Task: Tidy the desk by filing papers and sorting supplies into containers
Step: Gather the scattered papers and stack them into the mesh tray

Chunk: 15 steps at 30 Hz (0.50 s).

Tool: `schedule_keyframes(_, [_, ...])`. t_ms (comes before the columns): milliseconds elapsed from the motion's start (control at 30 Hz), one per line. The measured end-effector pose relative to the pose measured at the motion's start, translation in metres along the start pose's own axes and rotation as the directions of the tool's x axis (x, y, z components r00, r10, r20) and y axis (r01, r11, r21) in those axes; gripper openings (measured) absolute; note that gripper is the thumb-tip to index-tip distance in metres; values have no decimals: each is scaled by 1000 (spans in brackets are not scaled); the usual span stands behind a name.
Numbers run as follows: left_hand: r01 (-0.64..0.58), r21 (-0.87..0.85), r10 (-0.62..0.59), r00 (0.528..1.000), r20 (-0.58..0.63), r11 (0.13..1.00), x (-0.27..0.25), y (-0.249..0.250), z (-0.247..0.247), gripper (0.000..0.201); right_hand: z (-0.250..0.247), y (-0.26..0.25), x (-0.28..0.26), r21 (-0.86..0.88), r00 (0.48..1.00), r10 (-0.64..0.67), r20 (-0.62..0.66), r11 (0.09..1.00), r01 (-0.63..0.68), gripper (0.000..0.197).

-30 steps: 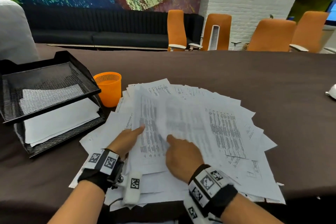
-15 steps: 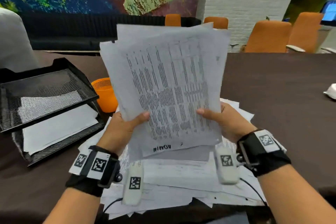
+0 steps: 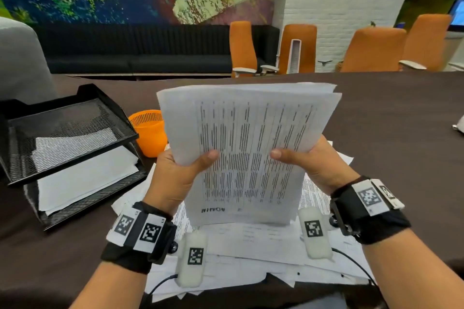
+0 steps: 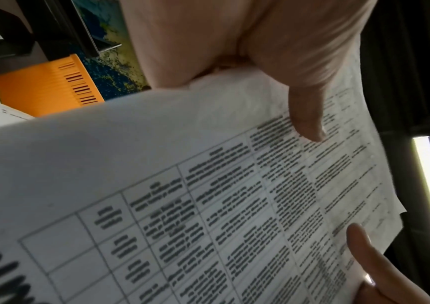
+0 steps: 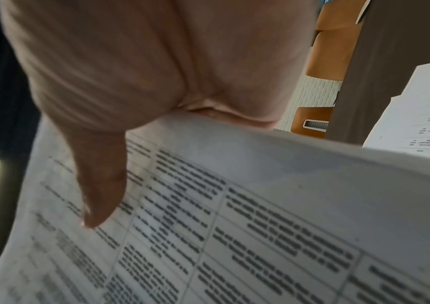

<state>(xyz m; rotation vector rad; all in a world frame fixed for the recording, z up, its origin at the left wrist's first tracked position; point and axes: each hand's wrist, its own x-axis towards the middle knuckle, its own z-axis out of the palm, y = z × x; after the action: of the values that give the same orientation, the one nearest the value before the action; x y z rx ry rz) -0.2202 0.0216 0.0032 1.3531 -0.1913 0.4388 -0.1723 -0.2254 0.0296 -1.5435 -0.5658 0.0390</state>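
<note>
We hold a stack of printed sheets (image 3: 251,148) upright between both hands, its lower edge standing on the loose papers (image 3: 251,246) spread over the tabletop (image 3: 389,133) beneath our wrists. The left hand (image 3: 175,178) makes one grip on the stack's left edge, thumb pressed across the printed front and fingers hidden behind; the right hand (image 3: 316,160) makes the matching grip on the right edge, thumb likewise on the front. Both wrist views show a thumb lying on the tabled text, so each grip is closed on the stack. The top edges of the sheets do not line up, so we judge the step in hand to be squaring the stack by tapping it on its lower edge. Out to the left of the left grip stands the black mesh two-tier tray (image 3: 75,148); some white paper lies in each of its tiers, so part of the filing looks done. Between that tray and the left grip sits an orange slotted cup (image 3: 148,133), and we cannot tell whether it holds anything. Much is left: the stack we hold must go leftward into the tray, and the many sheets below both grips remain unfiled. We see no loose supplies near the grips to sort.
</note>
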Motion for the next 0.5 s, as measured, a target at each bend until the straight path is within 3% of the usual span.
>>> schedule_keyframes(100, [41, 16, -42, 997, 64, 999, -1, 0, -2, 41, -1, -2, 2, -18, 999, 0, 40, 1000, 1, 51])
schedule_keyframes(200, [56, 66, -60, 996, 65, 996, -1, 3, 0, 38, 2, -5, 3, -47, 998, 10, 61, 999, -7, 52])
schedule_keyframes(400, [-38, 9, 36, 994, 104, 999, 2, 20, -1, 29, 5, -21, 6, -28, 996, -95, -4, 995, 95, 40])
schedule_keyframes(500, [-36, -5, 37, 988, 152, 999, 3, 17, -14, 46, 0, -16, 5, -17, 997, -73, 12, 997, 73, 37])
